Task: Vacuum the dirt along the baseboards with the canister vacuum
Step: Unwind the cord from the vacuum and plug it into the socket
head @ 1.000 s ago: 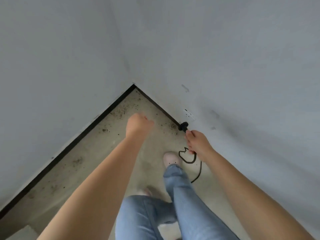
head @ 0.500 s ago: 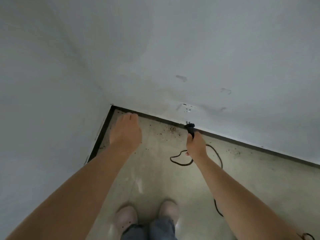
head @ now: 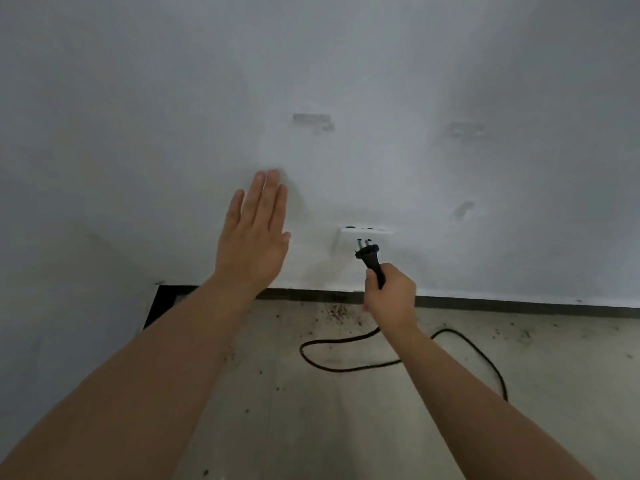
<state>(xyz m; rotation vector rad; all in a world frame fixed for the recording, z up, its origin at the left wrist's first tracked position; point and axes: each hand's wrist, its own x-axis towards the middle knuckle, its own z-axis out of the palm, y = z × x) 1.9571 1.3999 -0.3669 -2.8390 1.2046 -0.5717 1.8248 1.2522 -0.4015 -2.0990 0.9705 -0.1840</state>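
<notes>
My right hand grips a black power plug with its metal prongs pointing up, just below a white wall socket. The plug's black cord loops across the floor and runs off to the right. My left hand is flat with straight fingers against the white wall, left of the socket. A dark baseboard runs along the foot of the wall, with dirt specks scattered on the floor beside it. The canister vacuum is out of sight.
The room corner lies at the left, where a second white wall meets the baseboard. The pale floor carries more scattered specks. Grey scuff marks dot the wall above the socket.
The view has turned to face the socket wall. My left hand has opened and risen to the wall. My right hand has lifted the plug up close to the socket.
</notes>
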